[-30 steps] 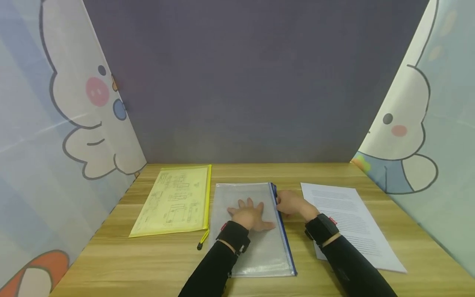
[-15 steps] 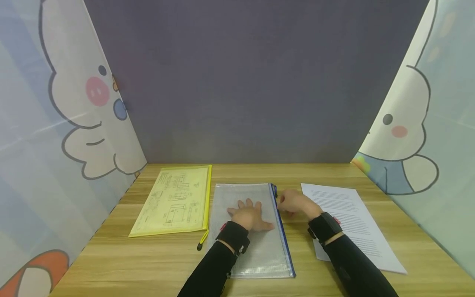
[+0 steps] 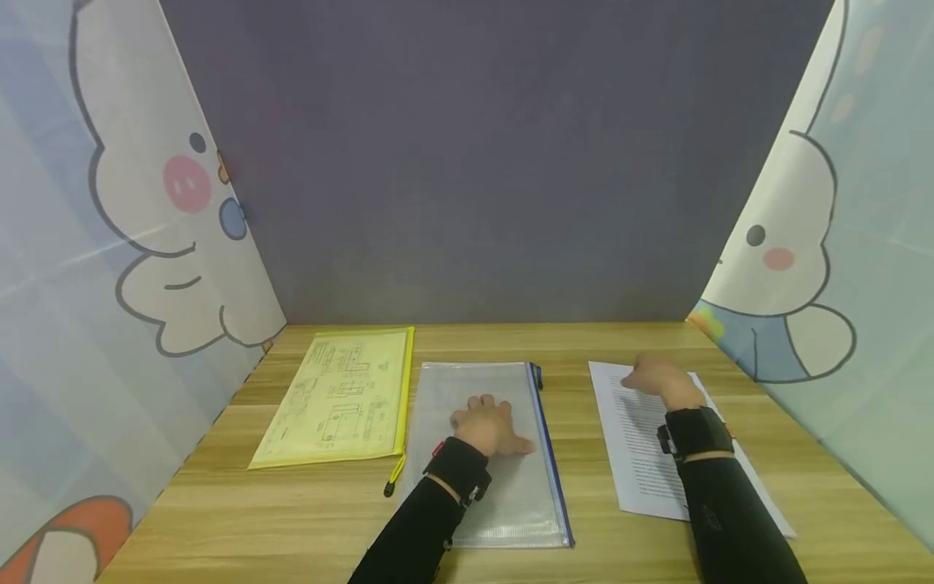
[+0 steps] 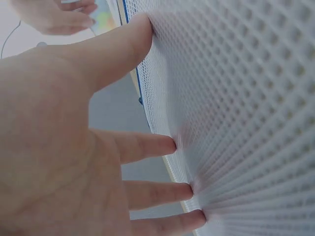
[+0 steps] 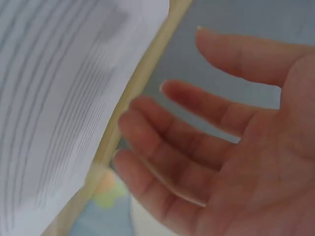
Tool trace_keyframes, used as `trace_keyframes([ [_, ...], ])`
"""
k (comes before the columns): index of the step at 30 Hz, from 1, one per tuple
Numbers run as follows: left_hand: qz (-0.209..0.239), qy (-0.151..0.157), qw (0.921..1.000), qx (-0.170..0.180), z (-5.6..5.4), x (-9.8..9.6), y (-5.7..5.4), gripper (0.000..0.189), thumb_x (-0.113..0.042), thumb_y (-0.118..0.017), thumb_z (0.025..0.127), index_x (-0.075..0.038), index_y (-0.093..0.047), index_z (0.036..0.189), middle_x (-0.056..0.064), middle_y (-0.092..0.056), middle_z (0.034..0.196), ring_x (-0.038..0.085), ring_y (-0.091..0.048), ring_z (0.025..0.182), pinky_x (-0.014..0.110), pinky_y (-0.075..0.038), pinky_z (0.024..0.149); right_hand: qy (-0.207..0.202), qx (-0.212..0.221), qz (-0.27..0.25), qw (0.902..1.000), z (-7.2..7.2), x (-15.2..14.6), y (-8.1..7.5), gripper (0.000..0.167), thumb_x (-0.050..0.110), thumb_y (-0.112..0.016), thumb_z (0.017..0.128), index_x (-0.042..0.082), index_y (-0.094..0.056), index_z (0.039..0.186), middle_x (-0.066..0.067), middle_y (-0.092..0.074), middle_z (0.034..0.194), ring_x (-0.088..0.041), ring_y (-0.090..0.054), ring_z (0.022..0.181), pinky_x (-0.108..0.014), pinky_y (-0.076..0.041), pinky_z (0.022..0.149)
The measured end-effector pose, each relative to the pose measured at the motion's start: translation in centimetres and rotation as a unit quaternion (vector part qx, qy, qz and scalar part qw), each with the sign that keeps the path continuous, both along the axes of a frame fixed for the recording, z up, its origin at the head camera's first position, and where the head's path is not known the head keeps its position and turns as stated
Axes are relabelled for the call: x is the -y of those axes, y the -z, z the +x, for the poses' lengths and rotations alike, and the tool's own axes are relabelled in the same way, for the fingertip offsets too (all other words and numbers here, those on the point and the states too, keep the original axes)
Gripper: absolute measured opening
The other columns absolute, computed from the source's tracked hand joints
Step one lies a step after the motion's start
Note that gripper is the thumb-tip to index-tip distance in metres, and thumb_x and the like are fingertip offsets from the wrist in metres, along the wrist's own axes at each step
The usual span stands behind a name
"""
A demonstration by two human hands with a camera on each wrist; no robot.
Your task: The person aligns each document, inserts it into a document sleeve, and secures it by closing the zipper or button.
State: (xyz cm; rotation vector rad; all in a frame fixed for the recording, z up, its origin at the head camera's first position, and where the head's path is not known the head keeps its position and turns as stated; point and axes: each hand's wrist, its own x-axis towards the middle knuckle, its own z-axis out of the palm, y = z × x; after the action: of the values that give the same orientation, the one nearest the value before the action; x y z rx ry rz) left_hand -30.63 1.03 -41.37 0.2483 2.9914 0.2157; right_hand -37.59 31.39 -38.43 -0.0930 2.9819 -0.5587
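Observation:
My left hand (image 3: 487, 426) presses with spread fingers on a clear mesh zip pouch (image 3: 467, 511) that lies flat in the middle of the table. In the left wrist view, the tips of its thumb (image 4: 133, 42) and fingers touch the mesh surface. A blue zip strip runs along the pouch's right edge, with a dark pull near its far corner. My right hand (image 3: 660, 380) hovers over the far part of the white printed sheets (image 3: 642, 462), and the right wrist view shows its fingers (image 5: 172, 152) loosely bent with nothing between them.
To the left lies a yellow zip pouch (image 3: 343, 397) with a drawing inside; its pull cord (image 3: 394, 474) hangs toward me. The wooden table (image 3: 277, 527) meets a dark grey panel (image 3: 481, 203) at the back, and printed cloth stands on both sides.
My right hand has left the pouch's blue zip edge and moved right, over the printed sheets. My left hand stays on the pouch.

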Motion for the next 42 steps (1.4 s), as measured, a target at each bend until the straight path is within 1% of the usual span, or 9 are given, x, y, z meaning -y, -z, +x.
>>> trace_keyframes([
  [3,0.001,0.001,1.0,0.0,0.0,0.0,0.1,0.083,-0.068,-0.074,0.08,-0.01,-0.06,0.137,0.022,-0.054,0.133,0.038,-0.051,0.117,0.063,-0.047,0.088,0.031,0.019,-0.026,0.999,0.3,-2.1,-0.2,0.056,0.03,-0.066,0.093,-0.019,-0.052,0.116,-0.036,-0.058,0.112,-0.053,-0.056,0.105,-0.063,-0.049,0.087],
  [7,-0.001,0.002,1.0,-0.002,0.0,0.1,0.1,0.083,-0.068,-0.073,0.08,-0.009,-0.06,0.137,0.022,-0.054,0.133,0.039,-0.051,0.117,0.063,-0.047,0.088,0.088,0.041,-0.052,0.9939,0.8,-4.4,0.0,0.071,0.035,-0.065,0.094,-0.024,-0.044,0.129,-0.045,-0.049,0.129,-0.062,-0.047,0.117,-0.068,-0.044,0.094],
  [15,-0.005,0.002,1.0,0.002,-0.2,0.1,0.4,0.083,-0.069,-0.073,0.081,-0.009,-0.06,0.137,0.022,-0.053,0.136,0.04,-0.051,0.119,0.064,-0.047,0.089,0.173,0.098,-0.083,0.9765,2.4,-7.4,1.0,0.088,0.04,-0.066,0.092,-0.026,-0.031,0.139,-0.05,-0.03,0.141,-0.064,-0.038,0.125,-0.068,-0.039,0.101],
  [18,-0.008,-0.001,1.0,0.002,-0.2,0.1,0.4,0.083,-0.069,-0.073,0.081,-0.009,-0.06,0.137,0.022,-0.053,0.137,0.04,-0.051,0.12,0.064,-0.047,0.089,0.224,0.111,-0.112,0.9618,3.0,-7.4,1.2,0.093,0.041,-0.071,0.089,-0.024,-0.029,0.141,-0.049,-0.031,0.14,-0.062,-0.041,0.122,-0.067,-0.042,0.098],
  [21,-0.008,0.001,1.0,-0.001,-0.1,0.1,0.4,0.083,-0.069,-0.072,0.081,-0.009,-0.06,0.137,0.023,-0.054,0.136,0.04,-0.051,0.119,0.064,-0.048,0.088,0.243,0.1,-0.107,0.959,3.4,-7.2,1.5,0.086,0.038,-0.074,0.088,-0.023,-0.037,0.136,-0.047,-0.038,0.134,-0.058,-0.047,0.114,-0.065,-0.046,0.092],
  [25,-0.008,0.003,1.0,-0.005,0.0,0.1,0.3,0.083,-0.068,-0.072,0.081,-0.009,-0.06,0.138,0.023,-0.055,0.133,0.04,-0.053,0.117,0.063,-0.048,0.087,0.241,0.084,-0.076,0.964,3.6,-7.0,1.9,0.076,0.036,-0.074,0.088,-0.022,-0.047,0.129,-0.045,-0.047,0.127,-0.053,-0.053,0.106,-0.062,-0.049,0.086],
  [30,-0.009,0.003,0.9999,-0.008,0.2,0.0,0.1,0.084,-0.069,-0.072,0.082,-0.008,-0.059,0.139,0.024,-0.055,0.133,0.04,-0.053,0.117,0.063,-0.049,0.087,0.248,0.095,-0.076,0.9611,3.4,-7.2,2.3,0.084,0.041,-0.074,0.088,-0.023,-0.041,0.134,-0.047,-0.04,0.134,-0.058,-0.047,0.116,-0.067,-0.044,0.096],
  [35,-0.004,0.003,1.0,-0.007,0.3,-0.1,0.1,0.083,-0.068,-0.073,0.081,-0.008,-0.06,0.138,0.024,-0.055,0.132,0.04,-0.053,0.116,0.064,-0.049,0.086,0.243,0.103,-0.084,0.9608,3.1,-7.5,2.5,0.093,0.042,-0.074,0.088,-0.027,-0.035,0.136,-0.049,-0.033,0.14,-0.057,-0.042,0.124,-0.063,-0.039,0.105],
  [42,-0.005,0.001,1.0,0.004,0.1,0.0,0.1,0.086,-0.068,-0.071,0.082,-0.009,-0.057,0.142,0.025,-0.052,0.14,0.041,-0.051,0.122,0.065,-0.048,0.088,0.211,0.097,-0.091,0.9683,2.8,-8.0,2.4,0.087,0.04,-0.072,0.089,-0.028,-0.039,0.132,-0.05,-0.035,0.136,-0.058,-0.041,0.121,-0.066,-0.037,0.103],
])
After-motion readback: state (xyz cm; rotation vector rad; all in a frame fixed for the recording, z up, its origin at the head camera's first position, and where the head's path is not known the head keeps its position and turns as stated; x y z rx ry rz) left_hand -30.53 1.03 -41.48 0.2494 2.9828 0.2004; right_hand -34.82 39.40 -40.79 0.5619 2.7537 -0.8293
